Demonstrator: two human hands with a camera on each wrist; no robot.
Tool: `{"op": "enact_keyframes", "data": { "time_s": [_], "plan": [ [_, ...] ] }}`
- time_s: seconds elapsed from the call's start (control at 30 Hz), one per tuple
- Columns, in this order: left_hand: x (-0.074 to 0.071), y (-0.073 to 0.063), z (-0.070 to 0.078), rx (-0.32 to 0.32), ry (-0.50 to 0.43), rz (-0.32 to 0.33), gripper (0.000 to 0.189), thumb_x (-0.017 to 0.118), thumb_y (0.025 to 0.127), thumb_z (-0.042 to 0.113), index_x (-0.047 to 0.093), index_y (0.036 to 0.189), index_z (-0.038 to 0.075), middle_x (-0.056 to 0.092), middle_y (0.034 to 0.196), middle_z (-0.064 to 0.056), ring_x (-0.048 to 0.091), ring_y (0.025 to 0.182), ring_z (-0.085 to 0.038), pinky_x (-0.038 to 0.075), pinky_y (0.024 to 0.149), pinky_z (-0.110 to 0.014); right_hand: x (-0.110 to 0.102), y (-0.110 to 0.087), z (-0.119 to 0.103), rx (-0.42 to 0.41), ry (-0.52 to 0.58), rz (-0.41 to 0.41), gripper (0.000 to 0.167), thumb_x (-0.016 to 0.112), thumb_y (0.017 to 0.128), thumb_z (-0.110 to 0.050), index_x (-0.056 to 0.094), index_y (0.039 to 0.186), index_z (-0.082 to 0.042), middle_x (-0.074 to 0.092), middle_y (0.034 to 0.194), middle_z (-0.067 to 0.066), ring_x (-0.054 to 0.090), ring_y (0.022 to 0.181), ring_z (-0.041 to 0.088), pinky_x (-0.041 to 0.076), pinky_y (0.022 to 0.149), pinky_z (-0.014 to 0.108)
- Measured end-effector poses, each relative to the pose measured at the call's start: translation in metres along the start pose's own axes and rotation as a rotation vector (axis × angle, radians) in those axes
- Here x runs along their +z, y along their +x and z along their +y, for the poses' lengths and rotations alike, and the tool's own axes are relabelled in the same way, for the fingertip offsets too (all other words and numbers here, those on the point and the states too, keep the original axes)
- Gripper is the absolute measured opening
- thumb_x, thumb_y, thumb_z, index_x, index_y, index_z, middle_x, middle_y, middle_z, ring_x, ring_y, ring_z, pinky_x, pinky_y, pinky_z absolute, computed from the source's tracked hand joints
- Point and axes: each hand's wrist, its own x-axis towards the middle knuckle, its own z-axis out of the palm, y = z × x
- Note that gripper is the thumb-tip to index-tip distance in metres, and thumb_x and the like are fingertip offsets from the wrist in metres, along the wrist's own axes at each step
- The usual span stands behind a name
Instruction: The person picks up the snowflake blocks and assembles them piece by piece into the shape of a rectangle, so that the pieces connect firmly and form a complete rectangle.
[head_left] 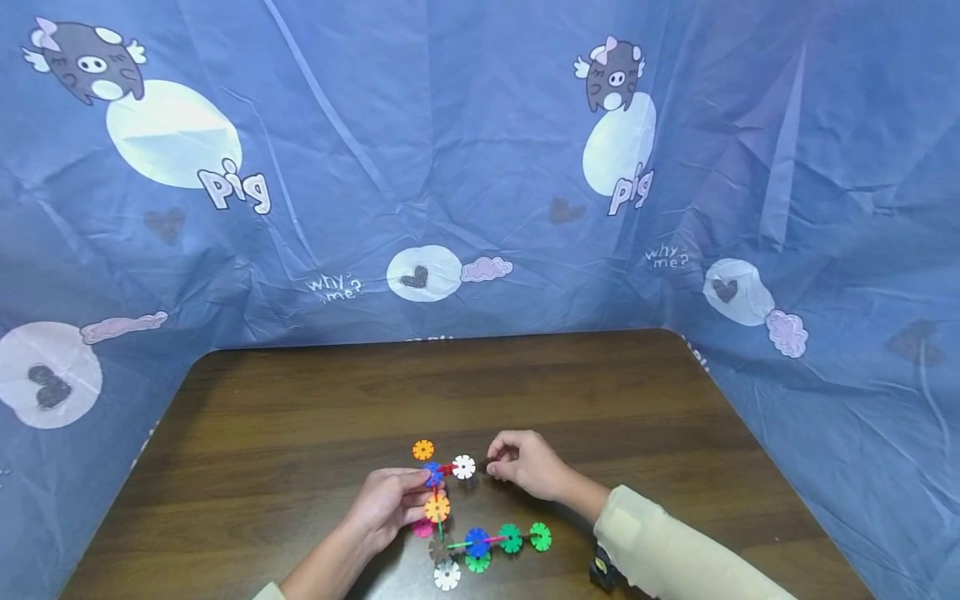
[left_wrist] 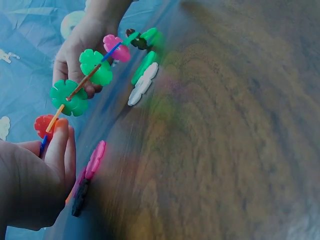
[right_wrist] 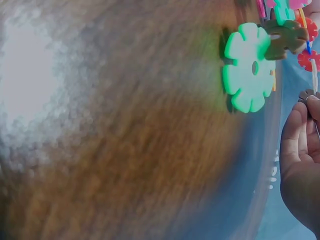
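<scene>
Head view — toy chain (head_left: 450, 500) between both hands.

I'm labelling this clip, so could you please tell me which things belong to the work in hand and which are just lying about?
In hand:
- left hand gripping the flower-disc-and-rod assembly
- right hand pinching a small dark piece by the white disc

Lying about:
- orange disc
- wooden table
- blue pig-print cloth

Head cam: high, looking forward-down at both hands from well back. Wrist cams: low over the table (head_left: 300, 400), very close, blurred. All three share the disc-and-stick toy (head_left: 450, 517) between the hands.
</scene>
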Motion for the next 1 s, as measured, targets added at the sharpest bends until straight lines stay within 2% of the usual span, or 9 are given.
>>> {"op": "enact_keyframes", "data": {
  "time_s": [0.13,0.2,0.4,0.6,1.0],
  "plan": [
    [0.001,0.0,0.0,-0.004,-0.003,-0.007,0.016,0.056,0.098,0.001,0.065,0.106,-0.01,0.074,0.082,-0.011,0.071,0.07,-0.015,0.062,0.068,-0.03,0.004,0.005,0.022,0.008,-0.011,0.014,0.009,0.072,0.085,0.008,0.066,0.086,0.002,0.065,0.07,0.012,0.053,0.059,0.006,0.042,0.05,0.016],
    [0.002,0.0,0.0,-0.006,-0.005,-0.006,0.016,0.056,0.098,0.001,0.065,0.105,-0.01,0.074,0.081,-0.011,0.071,0.07,-0.015,0.062,0.068,-0.03,0.004,0.006,0.025,0.003,-0.004,0.014,0.009,0.074,0.084,0.006,0.066,0.086,0.0,0.065,0.07,0.008,0.054,0.059,0.005,0.043,0.051,0.016],
    [0.004,0.0,-0.001,-0.004,0.011,-0.004,0.019,0.057,0.098,0.002,0.064,0.107,-0.012,0.074,0.084,-0.012,0.071,0.07,-0.014,0.062,0.067,-0.028,0.003,0.004,0.025,-0.04,0.003,0.014,0.01,0.075,0.084,0.002,0.067,0.085,-0.003,0.063,0.068,0.0,0.055,0.06,0.004,0.044,0.05,0.017],
    [0.006,0.0,-0.003,-0.007,0.024,0.004,0.018,0.057,0.097,0.002,0.064,0.107,-0.011,0.074,0.082,-0.011,0.07,0.069,-0.014,0.062,0.065,-0.028,0.004,0.003,0.023,-0.067,-0.028,0.017,0.011,0.077,0.083,0.002,0.068,0.083,-0.005,0.066,0.072,0.002,0.057,0.064,0.005,0.048,0.054,0.017],
    [0.01,0.004,-0.004,0.014,0.06,0.051,0.022,0.059,0.096,0.001,0.062,0.111,-0.016,0.073,0.081,-0.012,0.07,0.068,-0.014,0.062,0.064,-0.027,0.004,0.003,0.024,-0.132,-0.151,0.048,0.014,0.081,0.08,0.001,0.073,0.078,-0.011,0.069,0.074,-0.007,0.059,0.066,0.0,0.054,0.06,0.02]
  ]
}}
